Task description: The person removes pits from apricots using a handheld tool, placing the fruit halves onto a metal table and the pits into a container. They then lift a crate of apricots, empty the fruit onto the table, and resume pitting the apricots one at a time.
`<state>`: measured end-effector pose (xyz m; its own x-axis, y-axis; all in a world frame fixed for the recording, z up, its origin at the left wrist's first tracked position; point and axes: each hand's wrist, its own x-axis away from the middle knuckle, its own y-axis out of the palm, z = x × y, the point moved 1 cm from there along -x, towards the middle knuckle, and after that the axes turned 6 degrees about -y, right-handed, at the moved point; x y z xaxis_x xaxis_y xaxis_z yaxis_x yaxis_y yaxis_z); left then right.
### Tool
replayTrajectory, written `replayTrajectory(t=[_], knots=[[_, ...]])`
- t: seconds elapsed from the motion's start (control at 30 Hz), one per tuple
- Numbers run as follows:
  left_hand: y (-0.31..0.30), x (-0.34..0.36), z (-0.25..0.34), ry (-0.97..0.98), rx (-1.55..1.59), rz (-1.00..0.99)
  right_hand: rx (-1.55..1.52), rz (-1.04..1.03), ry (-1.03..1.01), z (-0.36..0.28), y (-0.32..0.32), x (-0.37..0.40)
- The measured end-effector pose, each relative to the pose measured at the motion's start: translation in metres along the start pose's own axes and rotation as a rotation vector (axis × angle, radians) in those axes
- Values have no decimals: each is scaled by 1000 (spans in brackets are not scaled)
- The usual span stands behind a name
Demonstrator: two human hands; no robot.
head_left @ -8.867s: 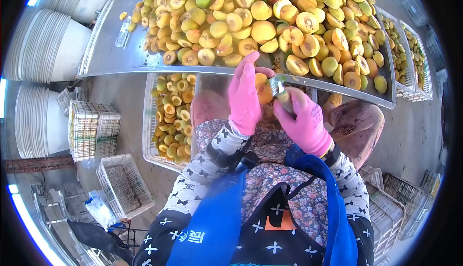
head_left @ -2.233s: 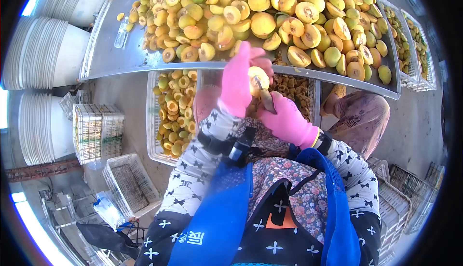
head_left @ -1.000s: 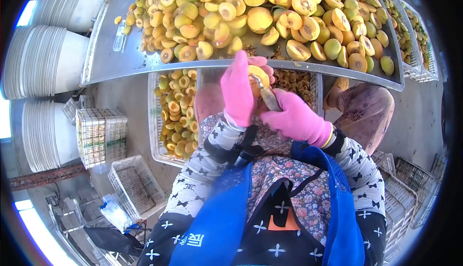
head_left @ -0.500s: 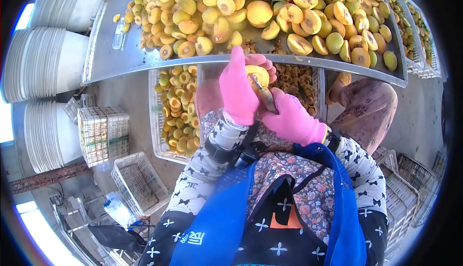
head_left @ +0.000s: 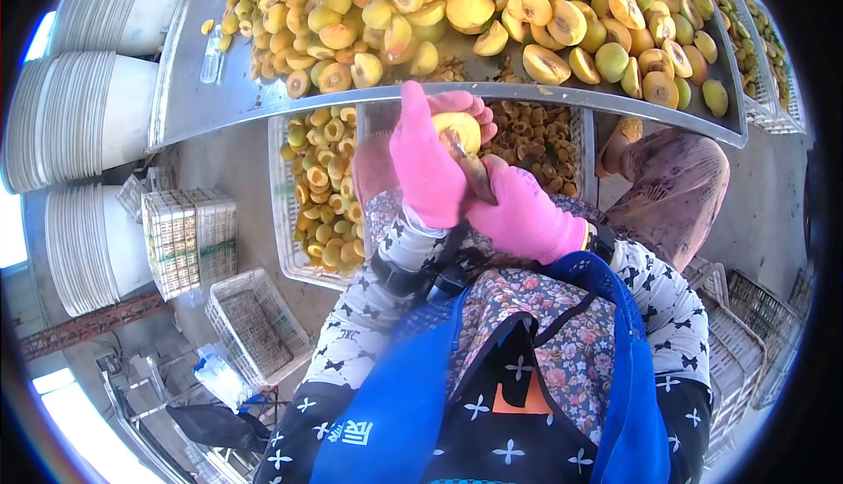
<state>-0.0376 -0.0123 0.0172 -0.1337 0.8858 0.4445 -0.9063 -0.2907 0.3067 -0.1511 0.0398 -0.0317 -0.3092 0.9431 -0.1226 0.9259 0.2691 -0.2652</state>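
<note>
My left hand [head_left: 428, 168], in a pink glove, is closed around a yellow peach half [head_left: 465, 124], its cut side towards me. In my pink-gloved right hand [head_left: 527, 216] is a short-handled pitting knife [head_left: 477, 175], its metal end at the cut face of the fruit. Both hands are close together above my lap, just short of the metal table's [head_left: 338, 100] near edge. Halved peaches [head_left: 566, 23] are heaped on that table. Beneath the hands, a white crate [head_left: 279, 212] holds hollowed peach halves, and brown pits and scraps [head_left: 540, 137] lie in the container to its right.
Stacked white basins [head_left: 132, 115] line the left side. White plastic crates [head_left: 255, 322] stand on the floor at lower left, with others [head_left: 724, 344] at lower right. A clear bottle [head_left: 212, 56] lies on the table's left part. More fruit-filled crates [head_left: 773, 67] are at far right.
Both hands, with the peach half and pitting knife, have shifted slightly left and up in view. The knife's handle is tilted a little differently against the fruit. The whole view has moved slightly.
</note>
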Motion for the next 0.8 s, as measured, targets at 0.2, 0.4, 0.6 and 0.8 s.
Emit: replayTrajectory(t=[0.2,0.4,0.6,0.8], knots=[[-5,-3,-3,126,-36,-165,-715,-356,592,-22,-33,-12],[5,9,21,46,-262,-147,-602,-281,481,-34,-33,-8],[14,7,16,116,-140,-129,-1000,-393,549,-39,-33,-5],[9,-4,16,-302,97,-417,-1012,-493,482,-33,-49,-5]])
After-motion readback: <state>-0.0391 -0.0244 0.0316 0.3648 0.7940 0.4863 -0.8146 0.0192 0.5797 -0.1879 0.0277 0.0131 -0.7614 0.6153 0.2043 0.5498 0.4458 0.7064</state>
